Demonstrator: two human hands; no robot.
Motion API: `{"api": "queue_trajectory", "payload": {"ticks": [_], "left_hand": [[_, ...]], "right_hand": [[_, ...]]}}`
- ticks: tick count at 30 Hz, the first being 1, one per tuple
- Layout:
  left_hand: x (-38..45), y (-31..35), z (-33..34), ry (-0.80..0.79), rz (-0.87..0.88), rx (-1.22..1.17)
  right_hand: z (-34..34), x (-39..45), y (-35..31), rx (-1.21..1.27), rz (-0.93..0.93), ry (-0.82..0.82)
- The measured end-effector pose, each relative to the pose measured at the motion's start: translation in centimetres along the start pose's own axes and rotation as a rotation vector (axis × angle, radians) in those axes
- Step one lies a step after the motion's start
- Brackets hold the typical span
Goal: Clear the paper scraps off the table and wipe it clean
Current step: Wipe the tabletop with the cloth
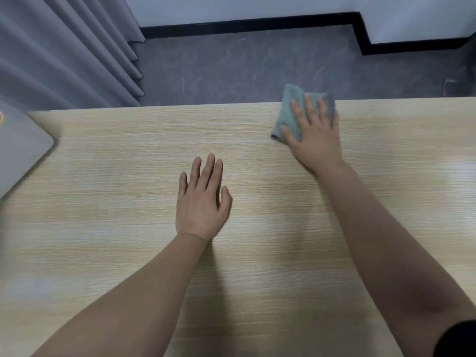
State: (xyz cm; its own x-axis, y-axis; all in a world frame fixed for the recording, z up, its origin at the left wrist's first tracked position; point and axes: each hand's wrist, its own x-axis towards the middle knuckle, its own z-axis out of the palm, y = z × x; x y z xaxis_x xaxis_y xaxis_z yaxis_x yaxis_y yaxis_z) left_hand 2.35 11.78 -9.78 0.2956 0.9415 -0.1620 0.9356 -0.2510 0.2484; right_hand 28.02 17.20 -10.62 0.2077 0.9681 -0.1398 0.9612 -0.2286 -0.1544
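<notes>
Head view: cloth [288, 117] under flat right hand [313, 139], table [128, 163] far edge.

No words, labels, brand marks, numbers or signs can be read anywhere in this view.
</notes>
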Motion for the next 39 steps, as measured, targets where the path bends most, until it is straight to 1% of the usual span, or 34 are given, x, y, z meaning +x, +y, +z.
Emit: {"api": "queue_trajectory", "payload": {"ticks": [2, 3, 4, 5, 8, 10, 11, 13, 17, 19, 21, 22, 23, 26, 28, 30, 33, 35, 37, 39], "left_hand": [[0.0, 0.0, 0.0, 0.001, -0.002, 0.001], [0.0, 0.0, 0.0, -0.001, -0.002, -0.001], [0.0, 0.0, 0.0, -0.001, -0.003, -0.003], [0.0, 0.0, 0.0, 0.001, -0.004, -0.003], [0.1, 0.1, -0.1, 0.009, 0.0, -0.001], [0.0, 0.1, -0.2, 0.017, 0.0, 0.0], [0.0, 0.1, -0.1, 0.018, 0.001, 0.0], [0.0, 0.1, -0.1, 0.02, -0.001, -0.004], [0.0, 0.1, 0.1, 0.024, -0.002, -0.008], [0.0, 0.0, 0.1, 0.023, -0.001, -0.01], [0.0, 0.0, 0.1, 0.027, 0.003, -0.011], [0.0, 0.0, 0.1, 0.028, 0.006, -0.011], [0.0, 0.0, 0.1, 0.029, 0.007, -0.011], [0.0, 0.0, 0.2, 0.031, 0.01, -0.014], [-0.1, 0.0, 0.2, 0.037, 0.017, -0.014], [0.0, -0.1, 0.2, 0.035, 0.017, -0.011], [0.0, -0.2, 0.3, 0.027, 0.02, -0.013], [0.0, -0.3, 0.3, 0.024, 0.029, -0.014], [0.0, -0.3, 0.3, 0.021, 0.036, -0.026], [0.0, -0.3, 0.2, 0.021, 0.044, -0.047]], "right_hand": [[0.0, 0.5, -0.3, 0.014, 0.137, 0.022], [0.1, 0.5, -1.3, 0.016, 0.176, 0.024], [0.4, 0.3, -2.6, 0.018, 0.178, 0.023], [0.7, 0.1, -4.2, 0.02, 0.133, 0.018], [1.5, -1.4, -8.7, -0.014, -0.165, -0.018], [1.5, -1.8, -9.4, -0.037, -0.307, -0.049], [1.3, -1.5, -8.8, -0.037, -0.335, -0.057], [1.0, -0.6, -6.8, -0.021, -0.289, -0.042], [0.4, 0.6, -2.5, 0.025, -0.007, 0.026], [0.4, 0.9, -2.4, 0.042, 0.118, 0.038], [0.4, 1.0, -3.8, 0.052, 0.197, 0.032], [0.6, 0.8, -4.8, 0.048, 0.19, 0.024], [0.9, 0.5, -6.0, 0.037, 0.139, 0.015], [1.4, -1.1, -8.4, 0.003, -0.116, -0.018], [1.3, -1.4, -7.8, 0.01, -0.205, -0.05], [1.1, -1.3, -6.3, 0.015, -0.191, -0.036], [1.0, -1.1, -4.9, 0.045, -0.04, 0.003], [1.0, -1.4, -5.8, 0.048, 0.029, 0.01], [1.0, -2.1, -7.1, 0.053, 0.03, 0.02], [1.3, -3.5, -8.3, 0.058, -0.033, 0.011]]}}
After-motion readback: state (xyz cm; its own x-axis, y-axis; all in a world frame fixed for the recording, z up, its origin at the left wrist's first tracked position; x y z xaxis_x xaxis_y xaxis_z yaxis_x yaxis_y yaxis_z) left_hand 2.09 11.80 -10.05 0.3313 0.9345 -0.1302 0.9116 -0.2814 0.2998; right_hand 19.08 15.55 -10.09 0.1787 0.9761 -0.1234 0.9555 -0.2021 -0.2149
